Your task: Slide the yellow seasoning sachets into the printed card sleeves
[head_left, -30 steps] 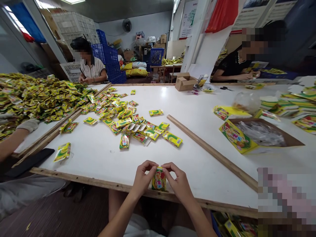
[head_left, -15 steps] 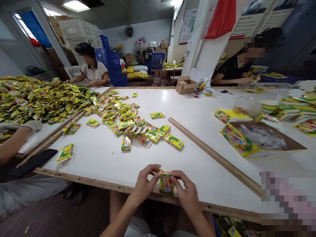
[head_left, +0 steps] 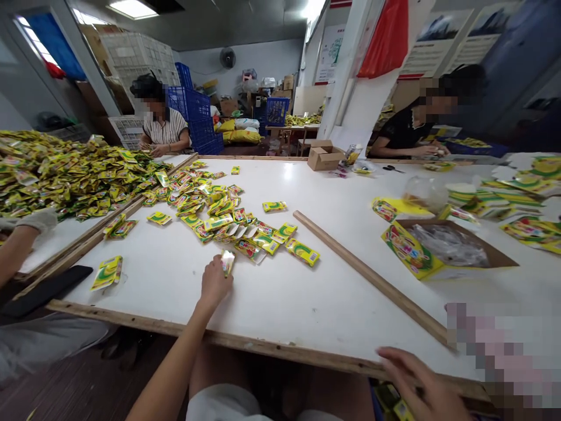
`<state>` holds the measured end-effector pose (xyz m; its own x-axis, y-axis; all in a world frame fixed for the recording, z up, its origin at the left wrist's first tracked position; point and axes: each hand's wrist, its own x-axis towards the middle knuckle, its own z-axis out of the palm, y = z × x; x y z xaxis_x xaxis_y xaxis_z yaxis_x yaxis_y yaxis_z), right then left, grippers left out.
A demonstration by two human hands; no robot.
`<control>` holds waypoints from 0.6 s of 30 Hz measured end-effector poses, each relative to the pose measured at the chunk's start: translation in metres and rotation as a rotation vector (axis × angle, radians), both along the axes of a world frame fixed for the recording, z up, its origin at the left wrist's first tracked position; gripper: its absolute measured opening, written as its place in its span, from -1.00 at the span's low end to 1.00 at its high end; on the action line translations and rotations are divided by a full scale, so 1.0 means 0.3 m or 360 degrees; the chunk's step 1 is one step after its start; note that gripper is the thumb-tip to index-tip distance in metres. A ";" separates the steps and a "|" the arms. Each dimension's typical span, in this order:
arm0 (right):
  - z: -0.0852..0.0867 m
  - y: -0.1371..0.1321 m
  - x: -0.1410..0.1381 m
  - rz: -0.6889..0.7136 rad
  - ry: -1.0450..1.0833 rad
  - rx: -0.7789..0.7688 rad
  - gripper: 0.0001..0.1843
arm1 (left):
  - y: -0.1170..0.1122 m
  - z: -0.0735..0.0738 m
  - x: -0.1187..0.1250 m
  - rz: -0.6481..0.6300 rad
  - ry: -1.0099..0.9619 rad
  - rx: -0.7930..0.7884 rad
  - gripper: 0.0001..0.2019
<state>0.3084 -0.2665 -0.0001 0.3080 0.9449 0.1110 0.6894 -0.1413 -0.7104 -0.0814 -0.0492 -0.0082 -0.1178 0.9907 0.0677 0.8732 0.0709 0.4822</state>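
Observation:
My left hand [head_left: 214,283] reaches forward on the white table [head_left: 307,304], its fingers closed on the near end of a small yellow-green sachet [head_left: 228,260]. That sachet lies at the near edge of a loose scatter of similar sachets [head_left: 219,213]. My right hand [head_left: 421,380] hangs below the table's front edge at the lower right. Its fingers are apart and nothing shows in them. It hovers over a container of colourful packets [head_left: 394,403] under the table, which is only partly visible.
A wooden slat [head_left: 372,278] lies diagonally on the table. An open carton with a plastic bag [head_left: 451,245] and stacks of flat cartons [head_left: 504,196] sit at the right. A large sachet heap [head_left: 65,175], a co-worker's gloved hand [head_left: 39,221] and a black phone [head_left: 44,289] are at the left.
Both hands held one sachet at the table's front edge. Now my left hand has gone forward to a sachet in the scatter, and my right hand has dropped below the table edge, empty.

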 end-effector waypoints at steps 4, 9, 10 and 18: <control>0.028 0.149 -0.316 0.0207 0.0445 -0.0018 -0.66 | -0.208 -0.018 0.066 -0.0195 -0.0787 -0.0052 -0.60; -0.011 0.282 -0.529 0.0281 0.0969 0.0155 -0.57 | -0.401 -0.016 0.189 -0.0569 -0.1234 0.0096 -0.48; -0.017 0.297 -0.548 0.0265 0.1009 0.0193 -0.55 | -0.413 -0.014 0.210 -0.0604 -0.1268 0.0100 -0.45; -0.047 0.307 -0.531 0.0308 0.0968 0.0284 -0.61 | -0.328 -0.004 0.260 -0.0774 -0.1475 0.0032 -0.60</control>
